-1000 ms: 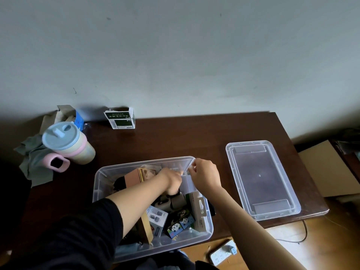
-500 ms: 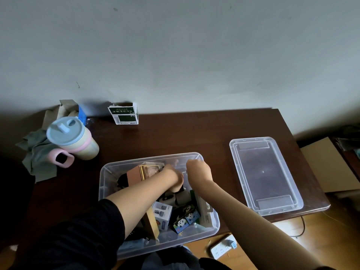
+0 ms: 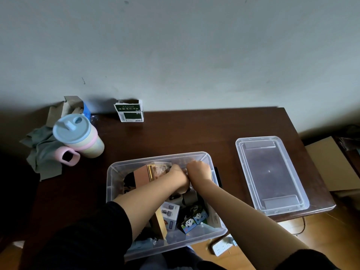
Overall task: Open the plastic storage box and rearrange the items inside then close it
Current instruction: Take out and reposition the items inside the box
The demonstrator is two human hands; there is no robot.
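Bare worktop [image 3: 175, 137] lies open at twelve o'clock of the storage box [image 3: 116, 178]. The lid [image 3: 270, 175] blocks three o'clock. The lidded cup [image 3: 78, 136] stands at ten o'clock.

I see both hands, left [image 3: 178, 173] and right [image 3: 198, 170], side by side deep inside the open storage box [image 3: 116, 172]; its lid [image 3: 270, 174] lies apart on the desk [image 3: 185, 133].

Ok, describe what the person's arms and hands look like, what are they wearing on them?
Both forearms are bare, with black sleeves pushed up: the left sleeve ends near the elbow, the right sleeve only shows at the bottom edge. The left hand and right hand are bare too. No watch, rings or gloves are visible.
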